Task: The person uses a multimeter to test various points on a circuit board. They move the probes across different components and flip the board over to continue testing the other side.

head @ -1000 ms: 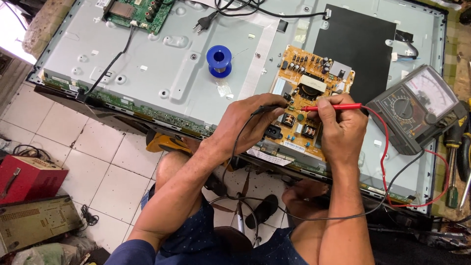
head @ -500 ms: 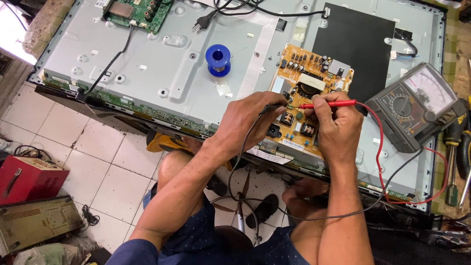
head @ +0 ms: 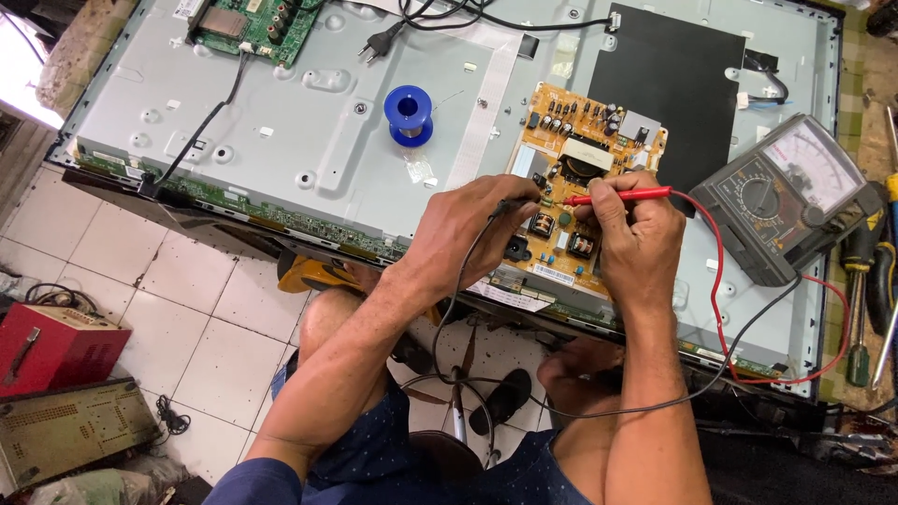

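My left hand [head: 472, 229] grips a black test probe [head: 516, 202] whose tip rests on the yellow circuit board [head: 599, 140]. My right hand [head: 636, 238] pinches a red test probe [head: 625, 195], its tip touching the same board close to the black one. The board is mounted on the grey metal back of a flat screen panel [head: 281, 131]. Red and black leads run from the probes to an analogue multimeter [head: 786, 192] lying at the right on the panel.
A blue solder spool [head: 408, 114] stands on the panel. A green circuit board [head: 248, 26] and a black mains plug [head: 378, 40] lie at the top. Screwdrivers [head: 859, 309] rest at the right edge. A red box [head: 51, 348] sits on the tiled floor.
Both hands have stayed on the yellow board with the probes; only slight shifts of the probe tips and the view.
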